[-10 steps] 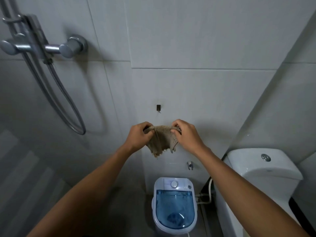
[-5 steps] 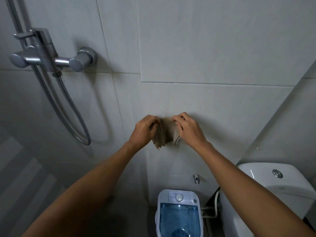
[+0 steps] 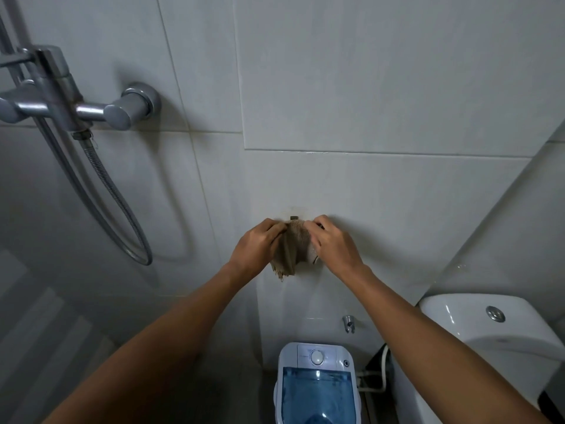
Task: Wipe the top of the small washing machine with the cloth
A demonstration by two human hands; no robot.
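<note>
A beige knitted cloth (image 3: 294,250) hangs bunched against the tiled wall, its top edge right at a small dark wall hook (image 3: 293,217). My left hand (image 3: 258,246) pinches the cloth's upper left edge and my right hand (image 3: 331,243) pinches its upper right edge. Far below, on the floor, stands the small white washing machine (image 3: 316,384) with a blue see-through lid and a round dial on top. Both hands are well above the machine.
A chrome shower mixer (image 3: 76,102) with a looping metal hose (image 3: 122,209) sticks out of the wall at left. A white toilet cistern (image 3: 495,332) stands at lower right, beside the machine. A small chrome wall fitting (image 3: 348,322) sits above the machine.
Both hands have lifted the cloth up against the wall to the hook. The camera has tilted up, so the washing machine sits lower in view.
</note>
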